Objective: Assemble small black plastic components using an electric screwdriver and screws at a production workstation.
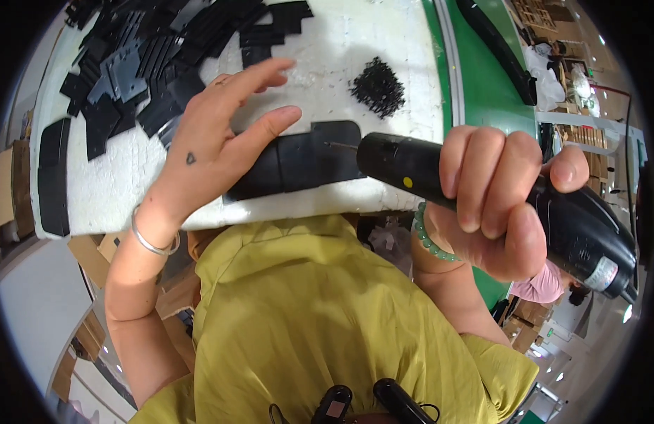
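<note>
White tabletop (334, 35); a black electric screwdriver (405, 166) is gripped in the right hand's (493, 198) curled fingers. A flat black panel (299, 162) lies beneath its bit, beside the left hand's (214, 134) spread, empty fingers; small black screw-like pieces (378, 87) are heaped beyond.

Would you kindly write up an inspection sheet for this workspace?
Surface: white worktable, specked dark.
Job's things: black cylindrical power screwdriver, its thin metal bit over flat black panels; contact unclear.
Clutter: heaped flat black parts; small pile of tiny black pieces.
Hands: left hand open, holding nothing; right hand grips the screwdriver.
Cables: thin dark cord-like line, far right; connection unclear.
Surroundings: green surface, brown cardboard box, person in pink.
</note>
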A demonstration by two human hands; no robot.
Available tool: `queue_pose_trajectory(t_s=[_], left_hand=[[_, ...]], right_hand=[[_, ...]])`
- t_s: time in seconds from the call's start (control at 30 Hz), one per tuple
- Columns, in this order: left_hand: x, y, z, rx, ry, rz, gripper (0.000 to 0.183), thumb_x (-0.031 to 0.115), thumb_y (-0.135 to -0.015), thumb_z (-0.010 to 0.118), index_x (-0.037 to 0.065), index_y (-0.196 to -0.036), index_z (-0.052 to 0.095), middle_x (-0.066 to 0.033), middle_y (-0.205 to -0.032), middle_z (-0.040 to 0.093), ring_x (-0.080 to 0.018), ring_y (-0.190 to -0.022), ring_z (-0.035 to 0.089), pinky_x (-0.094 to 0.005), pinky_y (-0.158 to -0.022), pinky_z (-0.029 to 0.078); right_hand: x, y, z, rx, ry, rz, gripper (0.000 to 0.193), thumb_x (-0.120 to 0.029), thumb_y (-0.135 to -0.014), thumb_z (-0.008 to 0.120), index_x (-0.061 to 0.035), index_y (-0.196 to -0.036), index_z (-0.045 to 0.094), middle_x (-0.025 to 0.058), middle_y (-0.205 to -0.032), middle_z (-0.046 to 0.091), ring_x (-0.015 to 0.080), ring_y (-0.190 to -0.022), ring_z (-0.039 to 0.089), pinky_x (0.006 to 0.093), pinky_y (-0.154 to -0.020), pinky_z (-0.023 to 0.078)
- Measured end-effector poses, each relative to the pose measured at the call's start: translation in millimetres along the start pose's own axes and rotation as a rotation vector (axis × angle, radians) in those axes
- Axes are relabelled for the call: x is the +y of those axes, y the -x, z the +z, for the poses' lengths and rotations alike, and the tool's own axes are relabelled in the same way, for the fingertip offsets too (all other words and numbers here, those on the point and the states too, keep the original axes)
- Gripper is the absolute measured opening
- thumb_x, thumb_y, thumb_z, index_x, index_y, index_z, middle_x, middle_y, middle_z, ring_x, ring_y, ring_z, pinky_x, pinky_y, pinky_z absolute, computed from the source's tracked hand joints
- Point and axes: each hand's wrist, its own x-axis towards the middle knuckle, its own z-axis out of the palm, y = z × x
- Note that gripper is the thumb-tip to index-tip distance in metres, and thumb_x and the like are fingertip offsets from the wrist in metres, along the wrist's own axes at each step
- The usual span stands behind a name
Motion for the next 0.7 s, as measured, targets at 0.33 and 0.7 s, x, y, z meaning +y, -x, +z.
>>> queue_pose_trajectory(t_s=[0.33, 0.7], left_hand=[[-8, 22, 13, -0.174, -0.276, 0.084, 0.039, 0.031, -0.072, 0.071, 0.004, -0.098, 0.059, -0.0110, -0.084, 0.059, -0.0307, -0.079, 0.056, -0.0377, -0.068, 0.045], [-1, 23, 13, -0.190, -0.259, -0.035, 0.037, 0.025, -0.069, 0.073, 0.006, -0.098, 0.058, -0.0110, -0.087, 0.060, -0.0313, -0.083, 0.057, -0.0376, -0.072, 0.045]], right_hand=[[-1, 17, 26, -0.071, 0.050, 0.184, 0.037, -0.006, -0.077, 0.059, -0.0161, -0.107, 0.039, -0.0035, -0.058, 0.046, 0.0100, -0.045, 0.046, 0.0243, -0.046, 0.041], [4, 8, 41, -0.134, 0.097, 0.297, 0.029, -0.002, -0.075, 0.059, -0.0150, -0.087, 0.035, -0.0024, -0.058, 0.047, 0.0114, -0.043, 0.045, 0.0264, -0.045, 0.040]])
